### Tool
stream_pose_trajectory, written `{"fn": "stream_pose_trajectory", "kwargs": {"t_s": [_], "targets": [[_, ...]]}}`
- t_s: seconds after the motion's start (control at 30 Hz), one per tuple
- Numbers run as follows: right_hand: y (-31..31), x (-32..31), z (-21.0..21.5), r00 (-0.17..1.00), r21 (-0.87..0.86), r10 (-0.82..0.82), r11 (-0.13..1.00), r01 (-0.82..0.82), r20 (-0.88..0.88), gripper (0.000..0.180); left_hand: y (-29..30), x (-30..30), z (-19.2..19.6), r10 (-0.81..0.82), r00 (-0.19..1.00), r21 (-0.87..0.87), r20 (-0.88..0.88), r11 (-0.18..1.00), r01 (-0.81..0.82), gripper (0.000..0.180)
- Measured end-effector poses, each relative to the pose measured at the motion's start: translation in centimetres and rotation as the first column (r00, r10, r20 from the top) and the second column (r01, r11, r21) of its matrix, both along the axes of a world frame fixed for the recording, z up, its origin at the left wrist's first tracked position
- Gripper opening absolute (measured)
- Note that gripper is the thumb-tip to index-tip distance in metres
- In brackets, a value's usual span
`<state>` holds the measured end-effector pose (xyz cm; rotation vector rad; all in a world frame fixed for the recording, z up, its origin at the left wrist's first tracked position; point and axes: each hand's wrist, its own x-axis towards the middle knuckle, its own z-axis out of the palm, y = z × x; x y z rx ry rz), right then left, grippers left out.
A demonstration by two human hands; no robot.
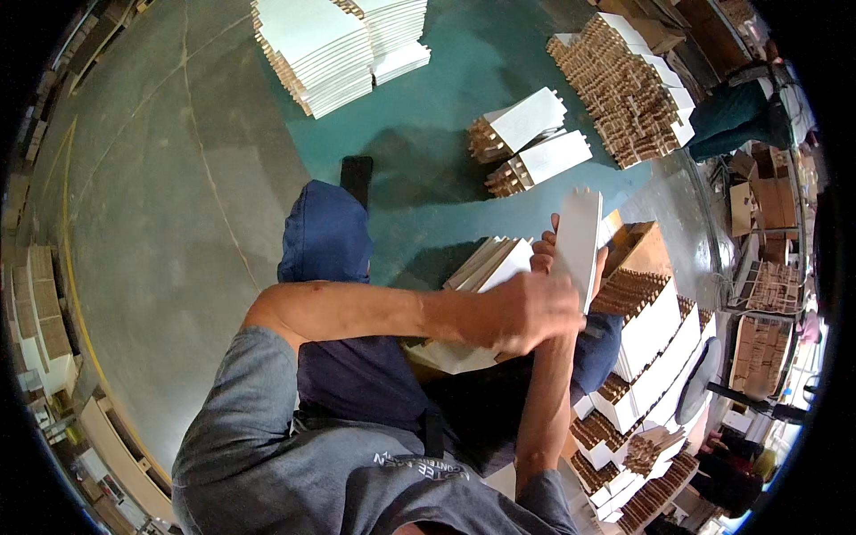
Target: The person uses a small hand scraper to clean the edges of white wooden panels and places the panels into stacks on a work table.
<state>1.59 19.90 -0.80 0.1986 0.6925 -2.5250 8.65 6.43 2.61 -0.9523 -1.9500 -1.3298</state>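
The person is sitting over a grey and teal floor (178, 223); the right hand (557, 254) is gripping a white, notched cardboard divider strip (580, 241) and holding it upright, its fingers showing at both edges of the strip; the left hand (530, 312) is crossing in front, curled knuckles-up just below that strip; whether it is clasping anything cannot be told, since the palm is hidden. Just left of the hands, a small fanned bundle of white cardboard strips (489, 263) is leaning above the person's lap.

Risk, as judged: the upright strip is thin and held by its edges only, so it could buckle or slip if squeezed unevenly; the fanned bundle looks loose and could slide off toward the floor if the crossing forearm nudges it.

Count: one strip in hand; one fanned bundle beside it; two short white-topped bundles (530, 138) lying on the teal floor; one tall stack of white flat sheets (334, 45) at the top; one long brown-edged row of stacked dividers (624, 85) at upper right; further assembled stacks (651, 357) at the right, too crowded to count.
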Motion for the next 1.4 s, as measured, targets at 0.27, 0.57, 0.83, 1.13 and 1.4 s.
{"fn": "stream_pose_trajectory", "kwargs": {"t_s": [0.27, 0.57, 0.83, 1.13, 1.4], "targets": [[2.2, -1.1, -2.6, 0.995, -0.019, 0.017, 1.0, -0.018, -0.095, 0.046, -5.4, -6.0, -1.5, 0.262, 0.874, 0.238, 0.409, 0.894, -0.379, 0.011], [-0.1, 0.9, 1.2, 0.981, -0.094, 0.177, 0.978, -0.184, -0.081, 0.06, -5.3, -6.0, -1.7, 0.189, 0.86, 0.208, 0.474, 0.925, -0.318, 0.013], [0.0, 1.7, 0.7, 0.974, 0.016, 0.226, 0.974, -0.226, 0.034, 0.057, -5.6, -6.7, -2.6, 0.333, 0.881, 0.032, 0.337, 0.931, -0.364, 0.011], [1.6, 0.6, -0.9, 0.979, -0.028, 0.188, 0.982, -0.186, 0.082, 0.041, -2.6, -4.9, -2.4, 0.216, 0.967, -0.128, 0.133, 0.971, -0.2, 0.026], [0.9, 0.7, 0.5, 0.991, 0.085, 0.131, 0.987, -0.133, 0.034, 0.052, -0.3, -2.3, -2.9, 0.054, 0.981, -0.11, 0.188, 0.993, -0.033, 0.02]]}}
